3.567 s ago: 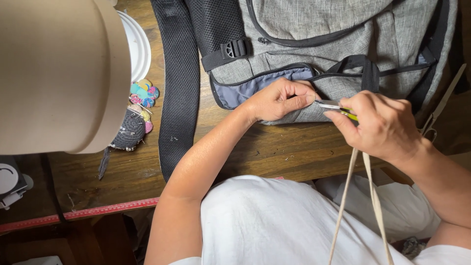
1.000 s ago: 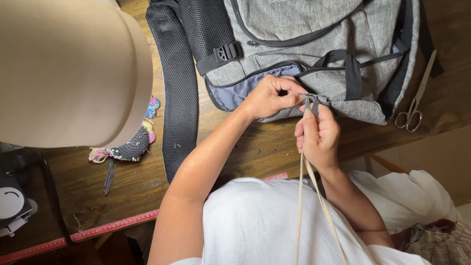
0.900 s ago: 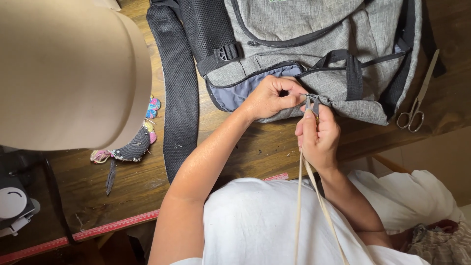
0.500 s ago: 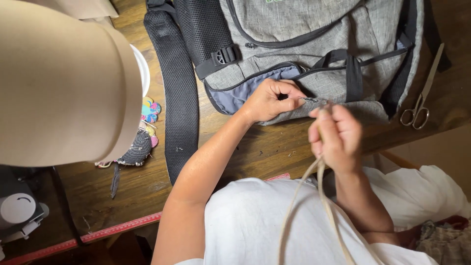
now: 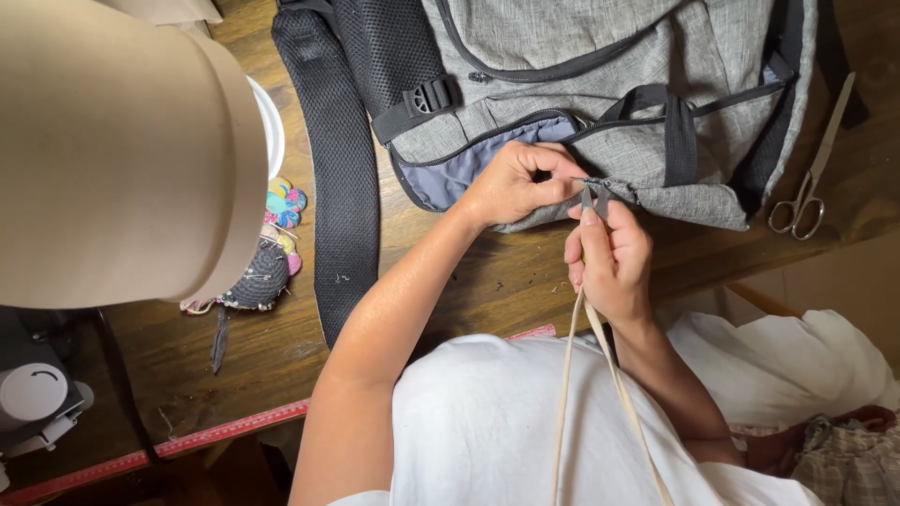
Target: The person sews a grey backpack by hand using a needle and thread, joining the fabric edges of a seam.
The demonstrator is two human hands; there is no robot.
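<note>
Near the frame's centre, my left hand pinches the grey backpack fabric; my right hand fingers pinch a small tool against it.

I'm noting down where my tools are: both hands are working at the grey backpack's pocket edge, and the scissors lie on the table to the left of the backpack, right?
Not quite. In the head view the scissors lie to the right of the grey backpack, not the left. The rest holds: the left hand and right hand are both at the pocket edge, on the wooden table.
</note>
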